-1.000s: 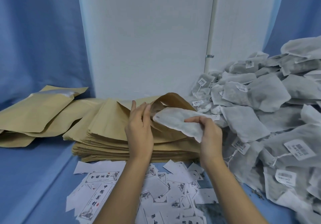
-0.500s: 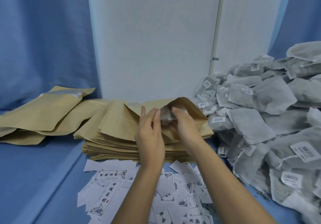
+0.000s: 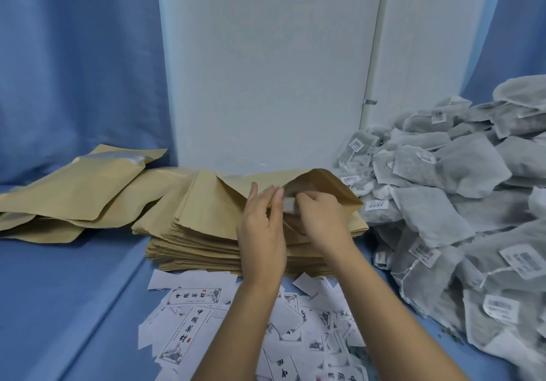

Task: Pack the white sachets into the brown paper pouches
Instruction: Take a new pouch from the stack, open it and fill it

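Across the whole worktop a blue cloth [image 3: 74, 292] is spread, backed by a blue curtain [image 3: 74, 55] and a white panel [image 3: 266, 70]; on the right a heap of white sachets [image 3: 472, 203], many with barcode tags on strings, slopes from the wall towards the near edge; in the middle a stack of brown paper pouches [image 3: 201, 247] lies flat, its right side just beside the heap; to the left of the stack several loose brown pouches [image 3: 74, 191] lie overlapped, the uppermost showing a pale strip at its mouth; in front of the stack printed slips [image 3: 189, 321] are scattered under both forearms; on the stack the top pouch [image 3: 325, 179] has its mouth pulled open, the far flap arched upward; the left hand [image 3: 261, 233] rests against the near lip of that mouth with fingers straight and close together, though whether the thumb pinches the paper cannot be told; the right hand [image 3: 322, 218] has its fingers curled around a sachet [image 3: 289, 205], which sits at the pouch mouth between the two hands, mostly hidden, only a small pale end showing.
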Tool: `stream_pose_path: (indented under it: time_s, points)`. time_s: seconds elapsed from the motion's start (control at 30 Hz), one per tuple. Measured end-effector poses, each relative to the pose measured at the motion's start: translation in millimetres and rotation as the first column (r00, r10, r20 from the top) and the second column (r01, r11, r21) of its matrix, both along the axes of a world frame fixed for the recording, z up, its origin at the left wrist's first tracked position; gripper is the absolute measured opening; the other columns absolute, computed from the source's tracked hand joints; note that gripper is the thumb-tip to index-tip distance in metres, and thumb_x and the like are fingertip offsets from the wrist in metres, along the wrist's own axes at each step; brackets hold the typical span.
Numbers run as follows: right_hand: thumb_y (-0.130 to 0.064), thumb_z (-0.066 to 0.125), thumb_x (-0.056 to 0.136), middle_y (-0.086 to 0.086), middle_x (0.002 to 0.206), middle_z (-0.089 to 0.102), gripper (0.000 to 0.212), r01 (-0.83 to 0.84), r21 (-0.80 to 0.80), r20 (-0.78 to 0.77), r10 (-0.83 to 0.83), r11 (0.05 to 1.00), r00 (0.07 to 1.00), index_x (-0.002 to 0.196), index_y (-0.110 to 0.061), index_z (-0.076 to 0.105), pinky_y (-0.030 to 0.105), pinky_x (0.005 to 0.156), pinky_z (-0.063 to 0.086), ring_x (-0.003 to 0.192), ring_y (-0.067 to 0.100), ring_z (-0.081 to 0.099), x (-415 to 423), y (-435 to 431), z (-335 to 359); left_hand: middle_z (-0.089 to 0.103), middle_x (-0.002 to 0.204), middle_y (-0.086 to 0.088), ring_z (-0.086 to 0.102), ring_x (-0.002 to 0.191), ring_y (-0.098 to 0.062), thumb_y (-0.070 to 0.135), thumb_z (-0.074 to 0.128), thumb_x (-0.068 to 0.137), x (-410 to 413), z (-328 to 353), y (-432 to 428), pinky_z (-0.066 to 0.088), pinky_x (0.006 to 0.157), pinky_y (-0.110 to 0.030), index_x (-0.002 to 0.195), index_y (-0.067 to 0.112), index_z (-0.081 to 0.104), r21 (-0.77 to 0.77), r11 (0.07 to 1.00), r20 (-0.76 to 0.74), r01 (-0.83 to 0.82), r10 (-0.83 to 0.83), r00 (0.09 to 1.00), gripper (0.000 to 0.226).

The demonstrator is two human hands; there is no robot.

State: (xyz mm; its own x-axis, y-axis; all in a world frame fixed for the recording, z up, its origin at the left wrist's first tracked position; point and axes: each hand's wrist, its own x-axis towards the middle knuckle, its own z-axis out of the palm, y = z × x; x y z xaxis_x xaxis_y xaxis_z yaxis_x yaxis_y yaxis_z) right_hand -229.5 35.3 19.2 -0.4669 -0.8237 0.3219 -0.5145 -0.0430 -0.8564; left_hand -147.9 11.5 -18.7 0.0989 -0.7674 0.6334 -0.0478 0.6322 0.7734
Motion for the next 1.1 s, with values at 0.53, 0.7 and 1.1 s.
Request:
stream_pose_path:
  time_s: [0.53,0.7,1.1]
  points:
    - [-0.012,0.038,0.098,0.018,0.113,0.057,0.022,-0.034,0.498,-0.509,0.324,0.866,0.797,0.106,-0.008,0.057,0.039,0.088,0.035,0.110,0.032,0.049,2.0,-14.1,14.3,0.060,0.125,0.013,0.040,0.130,0.003,0.040,0.048,0.091,7.9,-12.8,13.0,0.027,0.100,-0.002,0.119,0.017,0.066,-0.041,0.998,0.096,0.051,-0.047,0.994,0.041]
    - [-0.018,0.047,0.088,0.002,0.069,0.058,0.022,0.057,-0.048,-0.122,-0.062,0.997,0.991,0.072,-0.008,0.057,0.028,0.059,0.037,0.072,0.023,0.050,-3.6,-2.4,0.3,0.062,0.120,0.011,0.043,0.129,0.000,0.025,0.054,0.094,10.8,-7.0,6.4,0.029,0.098,-0.002,0.115,0.015,0.068,-0.020,0.999,0.040,0.043,-0.042,0.998,0.027]
    - [-0.015,0.052,0.081,-0.007,0.065,0.066,0.021,-0.017,-0.243,0.104,0.044,0.970,0.994,0.072,-0.021,0.070,0.030,0.061,0.045,0.062,0.014,0.055,4.5,6.2,-20.5,0.061,0.108,0.019,0.043,0.106,0.006,0.024,0.066,0.087,36.8,-1.7,14.5,0.026,0.086,0.004,0.102,0.025,0.073,-0.040,0.988,0.098,-0.149,0.152,0.983,0.016]
